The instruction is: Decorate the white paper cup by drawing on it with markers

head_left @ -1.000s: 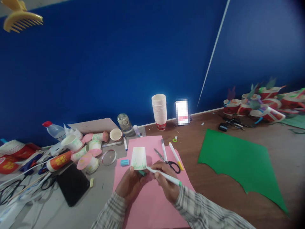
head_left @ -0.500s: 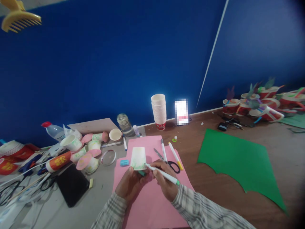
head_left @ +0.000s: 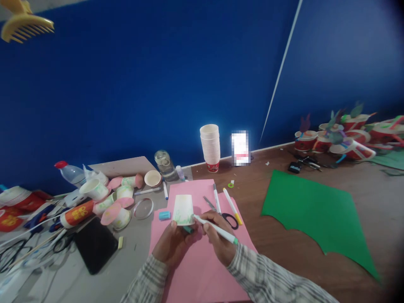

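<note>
A white paper cup (head_left: 183, 207) with green grass-like strokes near its lower edge is held in my left hand (head_left: 175, 244), fingers closed about its bottom end. A dark green marker cap (head_left: 188, 229) shows just under the cup by those fingers. My right hand (head_left: 219, 240) grips a white marker (head_left: 217, 229) with a green end, its tip at the cup's right lower side. Pink paper sheets (head_left: 202, 269) lie beneath both hands. Scissors (head_left: 230, 220) with dark handles rest beside my right hand, near a yellow marker (head_left: 232, 206) and another capped marker (head_left: 217, 198).
A stack of paper cups (head_left: 211, 145) stands by the blue wall. Green paper (head_left: 315, 214) lies to the right, decorated cups (head_left: 322, 139) behind it. On the left are pink-trimmed cups (head_left: 116, 214), a black tablet-like slab (head_left: 96, 244), a glass jar (head_left: 166, 165) and cables.
The marker tip has shifted very slightly up along the cup's right side. The cup and my left hand stay almost in place.
</note>
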A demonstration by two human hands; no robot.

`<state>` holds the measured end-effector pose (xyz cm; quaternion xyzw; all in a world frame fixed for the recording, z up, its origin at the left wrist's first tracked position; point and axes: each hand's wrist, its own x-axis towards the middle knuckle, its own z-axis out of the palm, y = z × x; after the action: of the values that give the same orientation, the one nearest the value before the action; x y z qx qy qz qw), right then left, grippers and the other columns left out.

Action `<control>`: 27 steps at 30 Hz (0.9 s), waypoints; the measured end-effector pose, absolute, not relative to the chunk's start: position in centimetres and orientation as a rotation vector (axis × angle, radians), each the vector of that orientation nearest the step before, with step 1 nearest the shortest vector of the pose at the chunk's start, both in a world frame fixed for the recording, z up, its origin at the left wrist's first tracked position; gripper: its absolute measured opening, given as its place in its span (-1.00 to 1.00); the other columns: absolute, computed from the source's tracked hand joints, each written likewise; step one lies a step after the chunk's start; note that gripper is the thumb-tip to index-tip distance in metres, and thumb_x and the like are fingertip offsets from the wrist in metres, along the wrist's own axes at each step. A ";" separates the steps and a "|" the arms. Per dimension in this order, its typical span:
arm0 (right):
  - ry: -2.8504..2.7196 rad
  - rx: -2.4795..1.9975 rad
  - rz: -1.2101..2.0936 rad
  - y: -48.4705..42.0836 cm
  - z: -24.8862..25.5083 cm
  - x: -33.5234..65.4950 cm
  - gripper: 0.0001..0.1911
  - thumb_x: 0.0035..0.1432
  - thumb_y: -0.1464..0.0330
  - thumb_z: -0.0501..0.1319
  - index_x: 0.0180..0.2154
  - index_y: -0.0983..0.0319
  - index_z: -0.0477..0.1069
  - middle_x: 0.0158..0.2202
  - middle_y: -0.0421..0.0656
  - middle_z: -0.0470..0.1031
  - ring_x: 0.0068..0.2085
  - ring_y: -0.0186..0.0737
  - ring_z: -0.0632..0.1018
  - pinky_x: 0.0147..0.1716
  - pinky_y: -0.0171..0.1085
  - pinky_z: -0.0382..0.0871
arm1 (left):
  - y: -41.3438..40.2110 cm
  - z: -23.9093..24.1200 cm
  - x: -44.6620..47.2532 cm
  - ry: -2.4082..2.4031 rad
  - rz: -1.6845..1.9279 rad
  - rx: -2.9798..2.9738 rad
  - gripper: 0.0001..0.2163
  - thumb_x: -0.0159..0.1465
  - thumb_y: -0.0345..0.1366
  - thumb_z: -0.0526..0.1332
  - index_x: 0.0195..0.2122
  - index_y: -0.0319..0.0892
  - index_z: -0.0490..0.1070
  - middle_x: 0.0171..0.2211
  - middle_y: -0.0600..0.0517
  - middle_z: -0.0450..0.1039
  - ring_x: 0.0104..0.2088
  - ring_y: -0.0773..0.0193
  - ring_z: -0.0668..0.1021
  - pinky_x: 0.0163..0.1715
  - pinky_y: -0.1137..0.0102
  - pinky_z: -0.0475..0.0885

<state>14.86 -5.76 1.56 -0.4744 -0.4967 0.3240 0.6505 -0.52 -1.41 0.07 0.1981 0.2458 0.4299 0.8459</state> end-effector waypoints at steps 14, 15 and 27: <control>-1.187 -1.045 0.812 -6.4 1.6 15.0 -0.82 -0.02 0.38 0.10 -0.42 0.21 0.49 -0.58 -0.22 0.46 -0.64 -0.32 0.41 -0.69 -0.41 0.29 | -1.4 0.4 -0.3 0.567 0.936 0.434 -0.56 -0.04 -0.18 0.25 -0.15 -0.31 0.36 -0.33 -0.24 0.51 -0.28 -0.05 0.49 -0.28 0.11 0.45; -1.164 -1.043 0.809 -6.3 1.5 15.0 -0.82 -0.01 0.38 0.10 -0.42 0.20 0.48 -0.58 -0.22 0.46 -0.63 -0.32 0.41 -0.69 -0.41 0.29 | -1.5 0.3 -0.3 0.562 0.936 0.433 -0.56 -0.03 -0.18 0.24 -0.15 -0.31 0.35 -0.33 -0.25 0.51 -0.27 -0.05 0.49 -0.26 0.10 0.44; -1.078 -1.066 0.810 -5.7 1.6 14.8 -0.83 -0.03 0.43 0.10 -0.44 0.20 0.47 -0.65 -0.27 0.42 -0.67 -0.34 0.40 -0.73 -0.43 0.28 | -1.5 0.3 -0.4 0.528 0.906 0.440 -0.56 -0.02 -0.19 0.23 -0.13 -0.33 0.34 -0.30 -0.26 0.51 -0.26 -0.06 0.50 -0.22 0.09 0.42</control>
<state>14.80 -5.75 1.61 -0.4696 -0.4751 0.3570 0.6529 -0.37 -1.53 0.26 0.2084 0.2498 0.4290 0.8427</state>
